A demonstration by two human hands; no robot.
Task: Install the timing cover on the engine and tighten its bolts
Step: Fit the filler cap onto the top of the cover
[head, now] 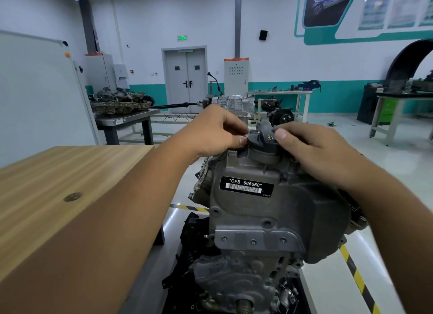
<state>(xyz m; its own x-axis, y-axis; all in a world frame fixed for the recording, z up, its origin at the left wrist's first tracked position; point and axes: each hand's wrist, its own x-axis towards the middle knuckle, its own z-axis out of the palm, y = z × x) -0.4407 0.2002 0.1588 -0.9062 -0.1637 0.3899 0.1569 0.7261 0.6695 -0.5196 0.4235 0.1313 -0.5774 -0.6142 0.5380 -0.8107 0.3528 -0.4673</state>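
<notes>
The grey timing cover (pixel 276 210) sits against the front of the engine (pixel 236 278), with a black label reading CFB 666660 on its upper part. A black oil filler cap (pixel 263 139) tops the cover. My left hand (pixel 218 131) has its fingers curled at the cover's top left edge, the fingertips pinched together beside the cap; what they pinch is hidden. My right hand (pixel 309 147) lies over the cover's top right, its fingers curled against the cap. Empty bolt holes show along the cover's rim and lower bracket.
A wooden table (pixel 58 185) stands close on the left. Yellow-black floor tape (pixel 358 278) runs by the engine stand. Farther back are a metal bench with engine parts (pixel 119 105), a gearbox on a frame (pixel 229 101) and workbenches (pixel 396 103) at right.
</notes>
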